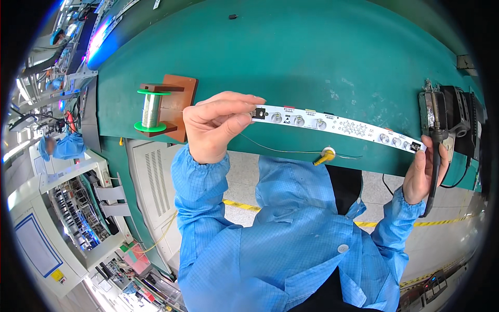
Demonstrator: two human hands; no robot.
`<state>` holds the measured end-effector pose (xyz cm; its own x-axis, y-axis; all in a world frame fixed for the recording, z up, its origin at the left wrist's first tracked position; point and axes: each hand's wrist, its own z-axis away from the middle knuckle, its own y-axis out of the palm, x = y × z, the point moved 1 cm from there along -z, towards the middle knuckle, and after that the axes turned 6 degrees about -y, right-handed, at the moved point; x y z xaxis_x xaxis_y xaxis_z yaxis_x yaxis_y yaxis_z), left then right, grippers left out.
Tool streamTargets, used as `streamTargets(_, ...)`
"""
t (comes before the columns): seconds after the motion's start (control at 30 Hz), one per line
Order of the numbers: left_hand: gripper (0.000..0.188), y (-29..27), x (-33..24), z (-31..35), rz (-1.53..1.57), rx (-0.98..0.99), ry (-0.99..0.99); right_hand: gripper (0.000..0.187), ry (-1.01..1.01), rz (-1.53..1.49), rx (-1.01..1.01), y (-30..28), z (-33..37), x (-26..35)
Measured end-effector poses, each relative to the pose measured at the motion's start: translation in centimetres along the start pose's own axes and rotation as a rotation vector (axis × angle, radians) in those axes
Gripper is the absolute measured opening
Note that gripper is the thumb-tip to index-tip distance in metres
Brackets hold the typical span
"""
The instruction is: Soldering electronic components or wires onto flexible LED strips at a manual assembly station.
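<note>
A long white circuit board strip (358, 129) with round clear lenses and a black connector at each end spans both hands above the bench. My left hand (212, 127) pinches its left end between thumb and fingers. The right end sits in the closed fingers of my right hand (422, 174). Close beside that hand, a soldering iron (434, 166) with a black handle slopes down from its stand; I cannot tell whether the fingers touch it. Below the strip, a thin solder wire (291, 151) runs along the bench's near edge.
A solder spool (152, 110) with green flanges sits on a brown holder (183, 104) at left. A yellow plug (323, 157) is at the near edge of the green bench (312, 57). Black soldering equipment (462, 119) stands at right. A small black part (233, 16) lies far off.
</note>
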<state>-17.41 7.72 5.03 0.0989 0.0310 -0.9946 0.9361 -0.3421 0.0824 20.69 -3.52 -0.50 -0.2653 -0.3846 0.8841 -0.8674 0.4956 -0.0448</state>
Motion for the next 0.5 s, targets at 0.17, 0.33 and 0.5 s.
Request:
streamTargets(0.17, 0.019, 0.1, 0.3, -0.4, -0.068, 0.011, -0.030, 0.047, 0.018, 0.035, -0.024, -0.7, 0.1, 0.4)
streamTargets(0.33, 0.019, -1.3, 0.9, 0.7, -0.192, -0.095, -0.001, 0.050, 0.126, 0.048, -0.036, 1.2, 0.6, 1.8)
streamTargets(0.5, 0.021, -2.9, 2.6, 0.8, -0.061, -0.084, -0.053, 0.059, -0.014, -0.166, 0.053, 1.6, 0.4, 2.4)
